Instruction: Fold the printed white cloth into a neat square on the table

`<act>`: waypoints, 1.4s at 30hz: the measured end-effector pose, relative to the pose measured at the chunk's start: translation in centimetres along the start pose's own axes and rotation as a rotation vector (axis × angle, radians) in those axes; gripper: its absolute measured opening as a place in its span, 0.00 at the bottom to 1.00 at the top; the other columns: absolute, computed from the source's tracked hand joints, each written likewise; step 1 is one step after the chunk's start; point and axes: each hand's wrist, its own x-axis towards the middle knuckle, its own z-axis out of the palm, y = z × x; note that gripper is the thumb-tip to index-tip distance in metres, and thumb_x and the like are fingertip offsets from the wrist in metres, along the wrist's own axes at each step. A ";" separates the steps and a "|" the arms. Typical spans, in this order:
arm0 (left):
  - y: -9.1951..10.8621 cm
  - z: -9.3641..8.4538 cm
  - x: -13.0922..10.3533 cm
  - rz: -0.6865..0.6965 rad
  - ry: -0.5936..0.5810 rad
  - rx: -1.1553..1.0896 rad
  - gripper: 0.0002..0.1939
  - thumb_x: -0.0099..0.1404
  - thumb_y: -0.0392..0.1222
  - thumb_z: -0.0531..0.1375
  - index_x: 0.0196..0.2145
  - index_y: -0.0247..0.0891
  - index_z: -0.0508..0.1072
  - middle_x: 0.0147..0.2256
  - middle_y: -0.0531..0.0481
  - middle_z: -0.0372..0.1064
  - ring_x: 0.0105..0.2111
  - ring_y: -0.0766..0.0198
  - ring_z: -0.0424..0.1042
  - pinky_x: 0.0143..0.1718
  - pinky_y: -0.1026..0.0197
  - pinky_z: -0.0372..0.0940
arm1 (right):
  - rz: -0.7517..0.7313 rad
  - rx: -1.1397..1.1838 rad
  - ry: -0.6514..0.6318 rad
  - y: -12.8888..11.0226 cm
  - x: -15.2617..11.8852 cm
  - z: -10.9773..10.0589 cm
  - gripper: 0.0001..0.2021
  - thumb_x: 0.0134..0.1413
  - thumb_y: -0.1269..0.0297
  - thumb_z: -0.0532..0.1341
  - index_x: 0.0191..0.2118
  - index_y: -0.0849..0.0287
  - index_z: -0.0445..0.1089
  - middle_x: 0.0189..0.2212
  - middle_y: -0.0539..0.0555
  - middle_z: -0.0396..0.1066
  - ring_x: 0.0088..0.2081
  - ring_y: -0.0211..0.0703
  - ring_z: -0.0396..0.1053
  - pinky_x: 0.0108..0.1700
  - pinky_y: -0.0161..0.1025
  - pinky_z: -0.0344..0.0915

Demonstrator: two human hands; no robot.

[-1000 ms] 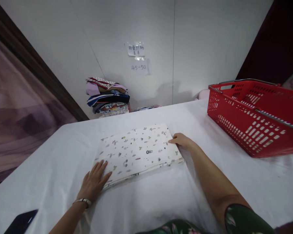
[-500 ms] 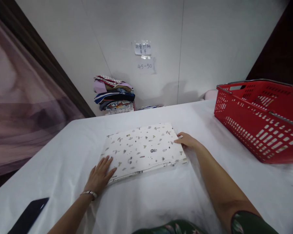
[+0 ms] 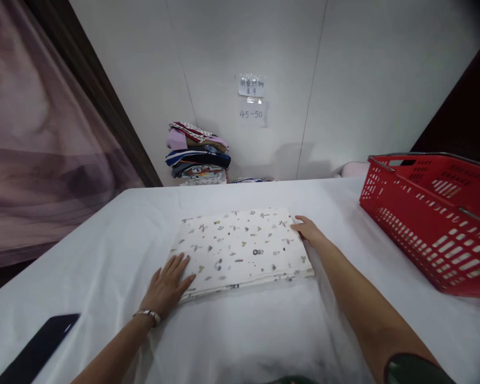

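Note:
A folded white cloth point(image 3: 240, 245) with small printed figures lies flat on the white-covered table. My left hand point(image 3: 168, 282), with a bracelet at its wrist, rests on the cloth's left edge, fingers spread and holding nothing. At the cloth's right edge, near its far corner, is my right hand point(image 3: 309, 230). Its thumb and forefinger show apart against the edge, while the other fingers are partly hidden below the hand.
A red basket point(image 3: 432, 224) stands at the right of the table point(image 3: 264, 341). A dark phone point(image 3: 38, 346) lies at the near left. Beyond the far edge is a stack of folded cloths point(image 3: 200, 154) by the wall, with a pink curtain point(image 3: 52, 138) at the left.
The view has shifted and tilted a little, so the scene sits slightly differently. Both hands remain at the same edges of the cloth.

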 end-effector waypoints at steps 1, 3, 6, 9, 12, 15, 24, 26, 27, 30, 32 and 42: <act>0.0 0.0 0.0 0.002 -0.001 -0.001 0.30 0.65 0.53 0.44 0.62 0.41 0.51 0.64 0.48 0.43 0.64 0.56 0.41 0.59 0.45 0.45 | -0.006 -0.023 0.022 -0.1 0.0 0.1 0.30 0.46 0.68 0.60 0.58 0.61 0.55 0.32 0.55 0.72 0.29 0.40 0.69 0.30 0.33 0.63; 0.0 0.1 -0.1 0.004 0.005 -0.006 0.30 0.65 0.53 0.44 0.62 0.41 0.51 0.64 0.48 0.44 0.64 0.56 0.41 0.59 0.45 0.45 | -0.016 -0.065 0.062 -0.2 0.0 0.3 0.31 0.44 0.71 0.59 0.57 0.61 0.56 0.32 0.53 0.71 0.29 0.39 0.68 0.30 0.33 0.63; -0.2 0.3 -0.1 0.014 0.030 -0.015 0.30 0.65 0.54 0.45 0.62 0.42 0.52 0.63 0.49 0.45 0.63 0.55 0.41 0.59 0.45 0.45 | -0.011 -0.110 0.077 -0.5 0.1 0.3 0.32 0.42 0.71 0.60 0.58 0.60 0.56 0.31 0.53 0.70 0.29 0.40 0.68 0.32 0.33 0.63; -0.4 0.6 0.0 0.013 0.028 -0.024 0.30 0.64 0.55 0.45 0.62 0.43 0.52 0.63 0.49 0.45 0.63 0.55 0.41 0.59 0.44 0.45 | 0.012 -0.125 0.065 -1.1 0.9 0.2 0.35 0.45 0.67 0.61 0.60 0.60 0.52 0.32 0.54 0.71 0.29 0.40 0.68 0.31 0.34 0.64; -0.4 0.7 0.1 0.002 0.023 -0.027 0.31 0.64 0.55 0.45 0.62 0.42 0.52 0.63 0.49 0.44 0.64 0.54 0.41 0.59 0.44 0.44 | 0.029 -0.124 0.053 -1.9 2.5 0.4 0.35 0.47 0.63 0.60 0.62 0.59 0.49 0.32 0.55 0.71 0.28 0.40 0.68 0.30 0.35 0.64; -0.3 0.5 0.1 -0.013 0.007 -0.033 0.31 0.64 0.56 0.45 0.62 0.42 0.52 0.64 0.49 0.43 0.64 0.55 0.40 0.60 0.44 0.43 | 0.046 -0.135 0.072 -2.5 4.3 0.9 0.35 0.47 0.61 0.61 0.61 0.60 0.50 0.32 0.56 0.72 0.27 0.40 0.68 0.29 0.35 0.64; -0.6 1.0 -0.1 0.013 0.044 -0.045 0.31 0.64 0.54 0.47 0.62 0.44 0.52 0.63 0.49 0.44 0.64 0.54 0.41 0.60 0.44 0.43 | -0.006 -0.242 0.189 -2.5 6.0 1.9 0.30 0.46 0.68 0.60 0.57 0.62 0.57 0.35 0.56 0.71 0.31 0.39 0.68 0.30 0.32 0.64; -0.7 1.1 -0.1 0.018 0.048 -0.046 0.31 0.63 0.54 0.47 0.62 0.44 0.51 0.63 0.49 0.44 0.63 0.54 0.41 0.59 0.44 0.43 | -0.011 -0.286 0.193 -2.7 6.2 1.9 0.30 0.46 0.66 0.61 0.57 0.63 0.58 0.33 0.56 0.71 0.31 0.40 0.68 0.30 0.33 0.64; -0.7 1.2 -0.1 0.017 0.046 -0.044 0.31 0.63 0.54 0.46 0.62 0.44 0.51 0.64 0.49 0.44 0.63 0.54 0.41 0.59 0.44 0.43 | -0.010 -0.310 0.193 -2.9 6.4 1.9 0.30 0.46 0.64 0.61 0.57 0.63 0.58 0.33 0.57 0.71 0.30 0.41 0.68 0.30 0.34 0.64; -0.8 1.3 -0.1 0.013 0.041 -0.037 0.31 0.64 0.55 0.46 0.62 0.43 0.51 0.64 0.50 0.43 0.63 0.54 0.41 0.59 0.43 0.43 | -0.024 -0.394 0.199 -3.2 7.0 1.9 0.31 0.47 0.62 0.61 0.58 0.64 0.57 0.35 0.58 0.71 0.32 0.43 0.69 0.31 0.35 0.64; -0.7 1.3 -0.1 0.015 0.049 -0.037 0.31 0.64 0.55 0.46 0.62 0.43 0.51 0.64 0.49 0.43 0.63 0.54 0.41 0.60 0.44 0.43 | -0.053 -0.466 0.215 -3.2 7.2 2.0 0.29 0.47 0.63 0.61 0.57 0.64 0.58 0.38 0.59 0.71 0.37 0.45 0.69 0.36 0.35 0.64; -0.2 0.9 -0.3 -0.006 0.040 -0.070 0.31 0.64 0.57 0.46 0.61 0.43 0.54 0.63 0.49 0.45 0.63 0.53 0.42 0.59 0.43 0.43 | -0.135 -0.813 0.192 -3.4 4.3 3.5 0.29 0.52 0.59 0.57 0.59 0.64 0.55 0.48 0.67 0.66 0.51 0.56 0.63 0.48 0.44 0.58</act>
